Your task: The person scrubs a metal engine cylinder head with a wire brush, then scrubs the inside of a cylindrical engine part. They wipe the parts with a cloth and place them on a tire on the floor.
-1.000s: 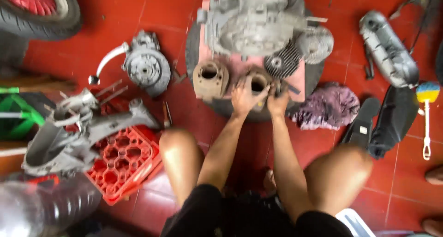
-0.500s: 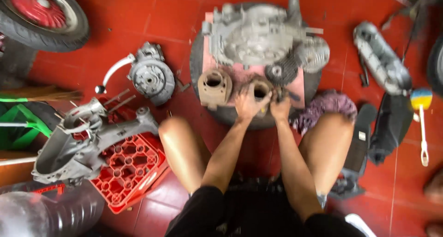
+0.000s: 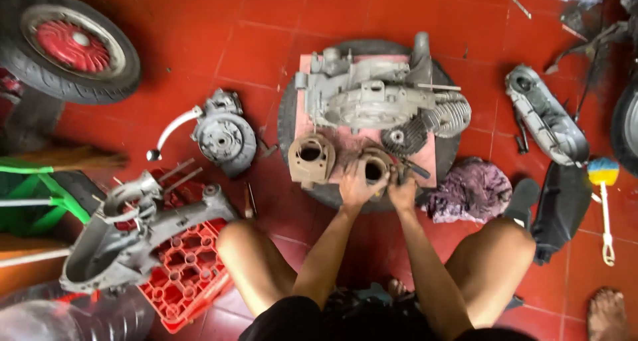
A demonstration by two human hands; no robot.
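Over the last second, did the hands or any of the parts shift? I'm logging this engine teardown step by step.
Little changed. Both hands, left hand and right hand, stay closed on the brown cylinder on the pink board; no grip was taken or released. Only the head camera drifted, sliding the scene in the picture. The second cylinder, engine case and purple rag stayed put.

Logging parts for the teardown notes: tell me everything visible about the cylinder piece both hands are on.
The cylinder is a rusty-brown, grimy metal casting with a dark round bore facing up. It sits on the pinkish board atop a tyre, right of a similar brown cylinder. The left hand grips its left side, the right hand its right.
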